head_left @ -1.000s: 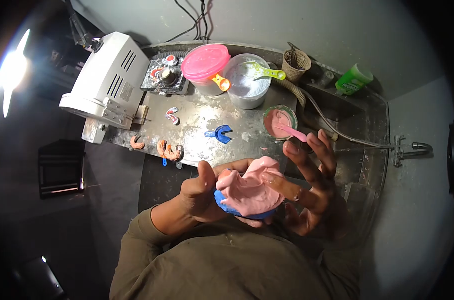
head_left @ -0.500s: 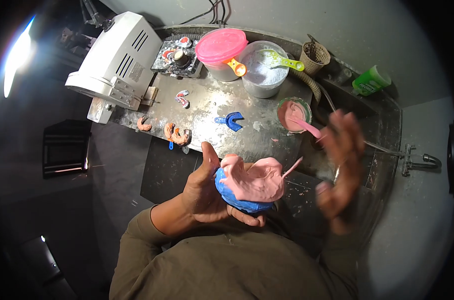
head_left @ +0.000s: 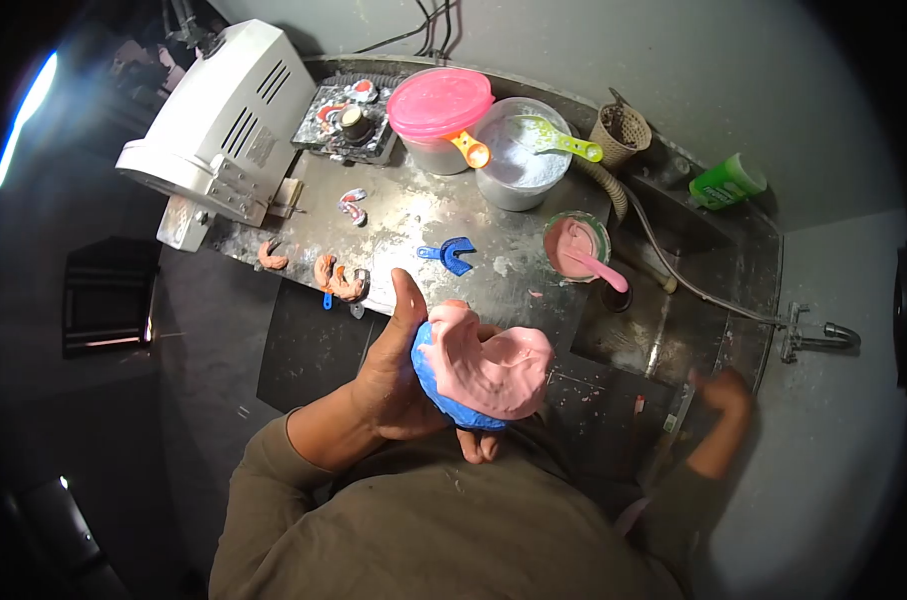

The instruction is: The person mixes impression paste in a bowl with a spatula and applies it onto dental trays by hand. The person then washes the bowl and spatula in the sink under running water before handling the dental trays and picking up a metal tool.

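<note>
My left hand (head_left: 389,375) is wrapped round a blue dental impression (head_left: 434,385), held in front of my chest. Thick, smooth pink plaster (head_left: 494,375) covers its top in a curved mound. My right hand (head_left: 726,392) is off to the right beside the sink, apart from the impression; motion smears its fingers. A mixing bowl (head_left: 606,238) of pink plaster stands on the counter, with a pink spatula (head_left: 604,272) resting in it. Between the bowl and my left hand's thumb lies an unfilled blue impression tray (head_left: 456,256).
A white machine (head_left: 219,120) stands at the left. Along the back are a pink-lidded tub (head_left: 439,105), a tub of white powder (head_left: 524,170) with a green scoop (head_left: 564,142), and a woven basket (head_left: 622,130). Used impressions (head_left: 342,280) lie at the front edge. A tap (head_left: 824,335) is at right.
My right hand has swung right and down, away from the bowl and spatula. The thin pink strand sticking out from the plaster no longer shows. The whole view has shifted slightly.
</note>
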The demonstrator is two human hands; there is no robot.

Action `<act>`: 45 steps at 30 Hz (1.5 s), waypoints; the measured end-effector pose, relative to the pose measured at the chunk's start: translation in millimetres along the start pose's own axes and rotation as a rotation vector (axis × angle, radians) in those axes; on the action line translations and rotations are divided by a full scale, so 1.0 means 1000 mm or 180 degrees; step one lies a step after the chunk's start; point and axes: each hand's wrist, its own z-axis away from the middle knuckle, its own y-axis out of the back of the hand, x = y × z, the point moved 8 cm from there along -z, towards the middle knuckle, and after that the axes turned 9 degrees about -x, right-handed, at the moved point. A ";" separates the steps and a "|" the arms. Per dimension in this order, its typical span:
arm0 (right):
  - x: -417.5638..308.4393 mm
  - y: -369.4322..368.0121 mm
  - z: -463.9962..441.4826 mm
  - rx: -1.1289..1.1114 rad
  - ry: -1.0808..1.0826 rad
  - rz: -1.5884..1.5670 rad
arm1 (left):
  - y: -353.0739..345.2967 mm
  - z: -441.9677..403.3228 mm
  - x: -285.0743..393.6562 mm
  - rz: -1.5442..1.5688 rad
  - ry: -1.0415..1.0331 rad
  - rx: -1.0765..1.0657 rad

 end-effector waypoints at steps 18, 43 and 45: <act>-0.319 0.055 0.246 -0.0604 0.5363 -0.2692 | 0.027 -0.026 0.008 -0.2274 0.0757 -0.0479; -0.304 0.063 0.242 -0.0138 0.5315 -0.2391 | 0.057 -0.024 0.001 -0.1129 0.0655 0.0968; -0.306 0.065 0.248 0.0045 0.5358 -0.2082 | 0.066 -0.022 -0.006 -0.0657 0.0891 0.0162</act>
